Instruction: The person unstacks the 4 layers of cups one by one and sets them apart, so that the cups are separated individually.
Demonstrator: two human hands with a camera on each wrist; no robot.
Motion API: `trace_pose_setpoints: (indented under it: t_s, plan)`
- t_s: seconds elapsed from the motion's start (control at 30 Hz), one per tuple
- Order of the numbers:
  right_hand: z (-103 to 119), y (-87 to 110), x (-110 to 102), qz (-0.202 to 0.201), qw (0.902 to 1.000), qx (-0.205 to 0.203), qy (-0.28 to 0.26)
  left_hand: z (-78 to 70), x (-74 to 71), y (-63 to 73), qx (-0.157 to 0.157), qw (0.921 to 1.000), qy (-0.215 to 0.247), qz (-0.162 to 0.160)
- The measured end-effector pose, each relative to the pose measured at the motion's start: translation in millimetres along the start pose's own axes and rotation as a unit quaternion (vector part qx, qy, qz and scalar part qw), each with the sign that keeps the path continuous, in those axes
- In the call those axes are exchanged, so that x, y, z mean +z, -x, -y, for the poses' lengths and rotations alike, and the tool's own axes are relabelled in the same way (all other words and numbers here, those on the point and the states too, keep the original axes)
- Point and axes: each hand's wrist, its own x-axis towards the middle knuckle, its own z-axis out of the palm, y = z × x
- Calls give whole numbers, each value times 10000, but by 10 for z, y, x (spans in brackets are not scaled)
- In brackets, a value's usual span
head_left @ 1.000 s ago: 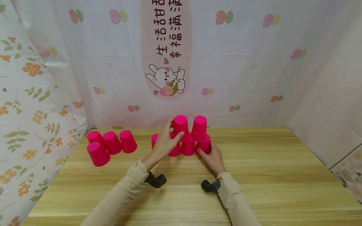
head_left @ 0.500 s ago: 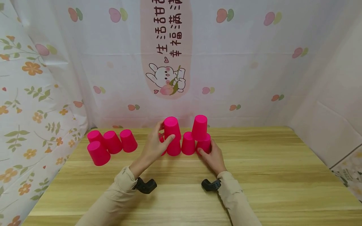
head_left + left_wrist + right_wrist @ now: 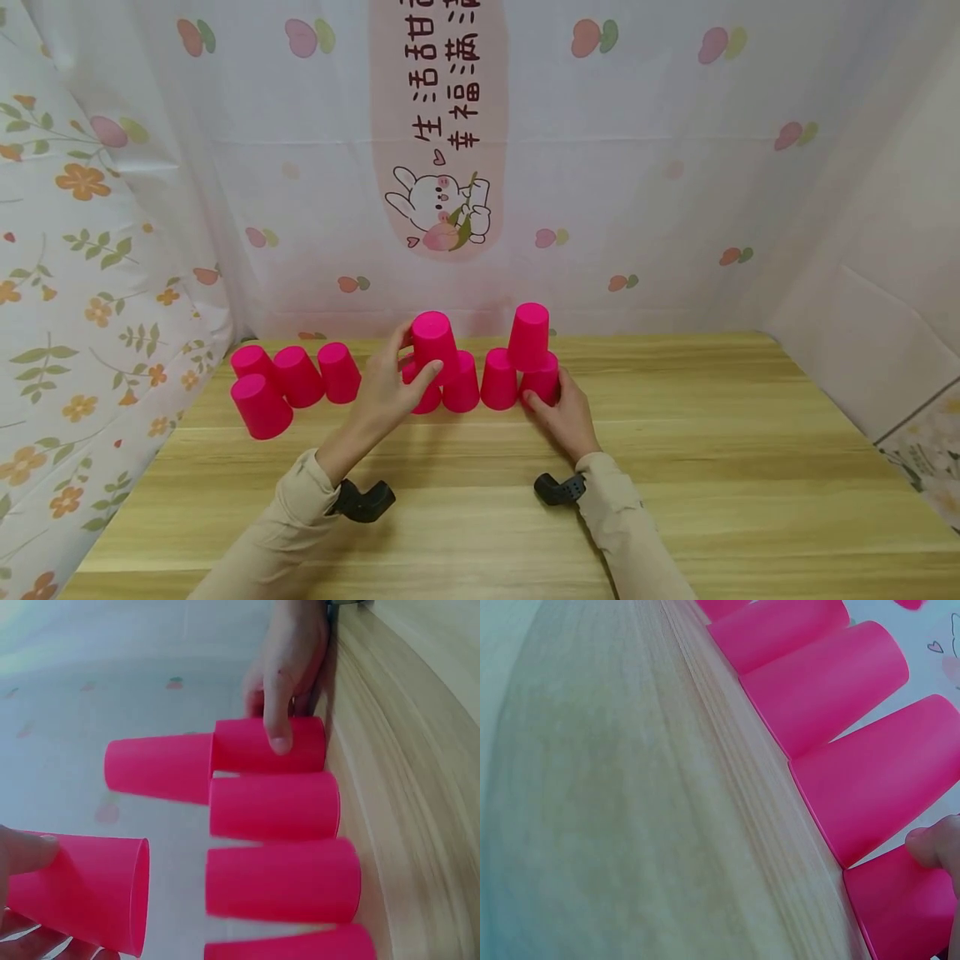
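Observation:
Upside-down pink cups stand side by side in a row on the table. My left hand (image 3: 384,387) grips another upside-down pink cup (image 3: 435,346) above the row's left end; in the left wrist view this cup (image 3: 90,889) hangs apart from those below. With thumb in front, my right hand (image 3: 566,414) holds the rightmost cup (image 3: 542,382) of the row. One cup (image 3: 529,337) rests on top, bridging the two right-hand cups. The leftmost row cup (image 3: 426,402) is partly hidden behind my left hand and the held cup.
Several more upside-down pink cups (image 3: 262,408) stand grouped on the left of the wooden table (image 3: 480,517). A printed cloth (image 3: 637,183) hangs behind the table's far edge. Each wrist wears a black camera mount (image 3: 363,502).
My left hand has carried its cup leftward, from beside the top cup to over the row's left end. My right hand has stayed on the rightmost cup.

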Motion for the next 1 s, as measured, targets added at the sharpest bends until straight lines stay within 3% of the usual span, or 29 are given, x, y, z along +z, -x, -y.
trace_pose_setpoints:
  t_s: [0.4, 0.67, 1.0]
  plan:
    - [12, 6, -1, 10, 10000, -24, 28, 68, -441, 277, -250, 9974, -651, -187]
    - [-16, -4, 7, 41, 10000, 11, -9, 147, -582, 417, -363, 9910, -1255, -292]
    - [-8, -2, 25, 11, 9999, 116, 45, 291, -747, 581, -477, 9881, -1422, -349]
